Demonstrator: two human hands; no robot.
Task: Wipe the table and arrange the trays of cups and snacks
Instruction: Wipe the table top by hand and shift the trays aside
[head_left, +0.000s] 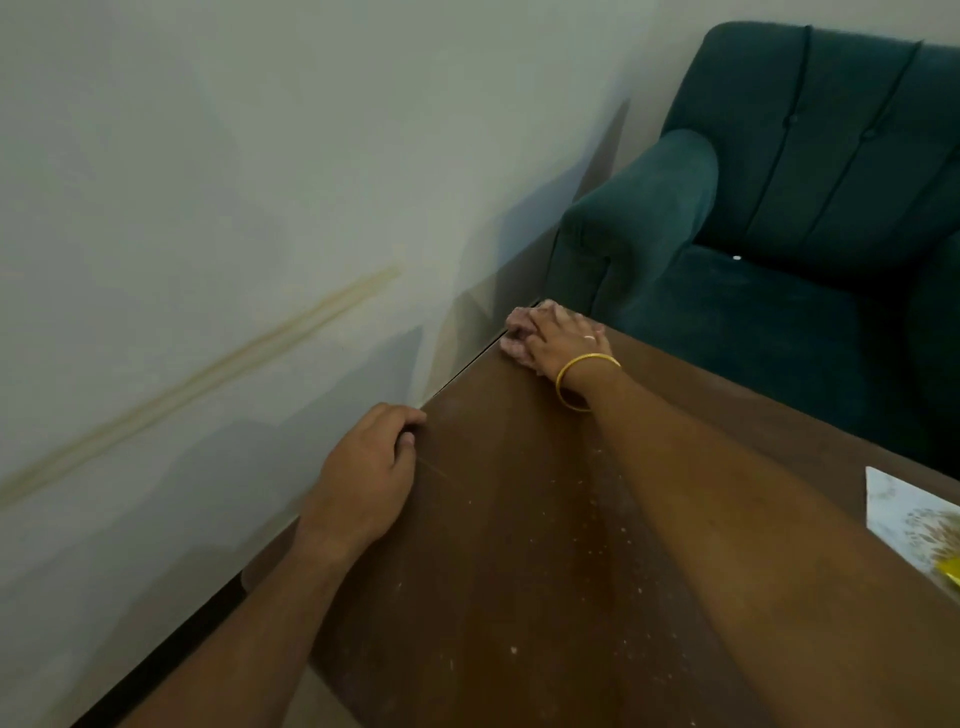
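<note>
Pink cloth at the far corner of the desk.
The right hand holds the crumpled cloth and presses it down, near a green armchair. The left hand lies at the desk's left edge, fingers curled; whether it grips the edge I cannot tell. A tray corner shows at right.

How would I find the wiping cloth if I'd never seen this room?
Find the big green armchair, then the brown table corner nearest it, beside the wall. The cloth is the pale pink bunch there under the right hand, the one wearing a gold bangle; nothing else on the table is pink.
</note>
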